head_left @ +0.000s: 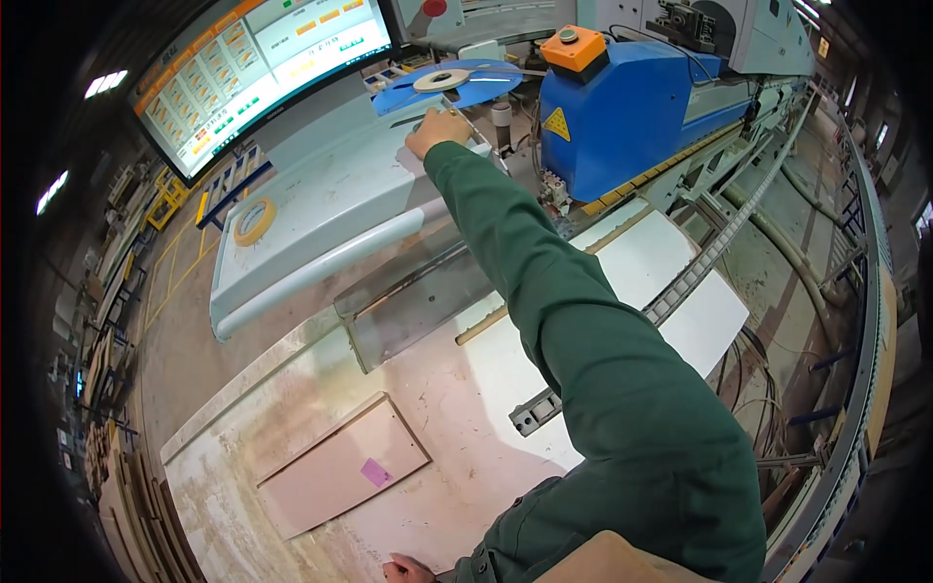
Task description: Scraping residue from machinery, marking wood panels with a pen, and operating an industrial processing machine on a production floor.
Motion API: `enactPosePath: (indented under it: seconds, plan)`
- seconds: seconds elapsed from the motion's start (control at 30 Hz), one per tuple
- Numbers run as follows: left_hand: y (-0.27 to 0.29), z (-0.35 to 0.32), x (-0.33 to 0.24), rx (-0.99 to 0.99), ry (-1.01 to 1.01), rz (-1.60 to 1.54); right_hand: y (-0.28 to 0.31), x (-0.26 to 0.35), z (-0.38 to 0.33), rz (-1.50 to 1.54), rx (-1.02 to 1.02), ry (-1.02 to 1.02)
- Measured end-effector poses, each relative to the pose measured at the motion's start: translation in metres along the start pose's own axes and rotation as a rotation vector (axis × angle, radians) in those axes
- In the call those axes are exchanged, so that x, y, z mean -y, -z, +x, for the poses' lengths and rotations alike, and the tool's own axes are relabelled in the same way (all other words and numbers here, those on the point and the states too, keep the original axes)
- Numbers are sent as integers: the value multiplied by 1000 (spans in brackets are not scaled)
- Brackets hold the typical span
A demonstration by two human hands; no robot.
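Note:
My right arm, in a dark green sleeve, stretches far forward across the table. At its end my right hand point(439, 131) rests at the back of a pale grey console shelf point(321, 209), under the monitor. Its fingers are curled, and what they grip, if anything, is too small to make out. Only a part of my left hand point(408, 569) shows at the lower edge, low over the worn tabletop point(219, 486), its fingers mostly cut off. A flat, pale pinkish panel point(340, 466) with a small purple paper note point(375, 473) on it lies just beyond my left hand.
A yellow tape roll point(255, 222) lies on the shelf. The lit monitor point(258, 73) hangs above. Behind are a blue disc reel point(447, 85) and a blue machine housing point(612, 121) topped by an orange button box point(573, 49). A conveyor rail point(724, 248) runs along the right.

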State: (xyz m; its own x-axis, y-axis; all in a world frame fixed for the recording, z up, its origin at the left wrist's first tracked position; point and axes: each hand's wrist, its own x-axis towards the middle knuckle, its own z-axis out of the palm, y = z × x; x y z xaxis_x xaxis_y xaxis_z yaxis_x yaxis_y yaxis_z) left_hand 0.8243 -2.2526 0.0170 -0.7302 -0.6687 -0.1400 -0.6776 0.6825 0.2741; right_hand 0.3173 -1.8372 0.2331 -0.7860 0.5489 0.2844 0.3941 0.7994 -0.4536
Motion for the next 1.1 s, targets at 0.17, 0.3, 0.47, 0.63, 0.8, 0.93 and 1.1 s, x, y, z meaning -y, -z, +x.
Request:
enactPosePath:
  seconds: [0.17, 0.3, 0.47, 0.63, 0.8, 0.93, 1.1]
  plan:
    - [-5, 3, 11, 14, 4, 6, 3, 4, -1, -2, 11, 4]
    - [53, -22, -58, 177, 128, 11, 0, -2, 2, -23, -8, -11]
    - [74, -23, -79, 167, 119, 12, -1, 1, 1, -18, -29, 2]
    - [63, -18, -65, 162, 99, 14, 0, -1, 1, -18, -33, 12]
    - [49, -10, -45, 145, 89, 13, 3, 5, -3, -3, -15, 14]
    - [31, -2, -27, 140, 67, 13, -1, 1, 1, -17, -45, 0]
    - [5, 9, 3, 127, 49, 15, -1, 2, 1, -2, -36, 8]
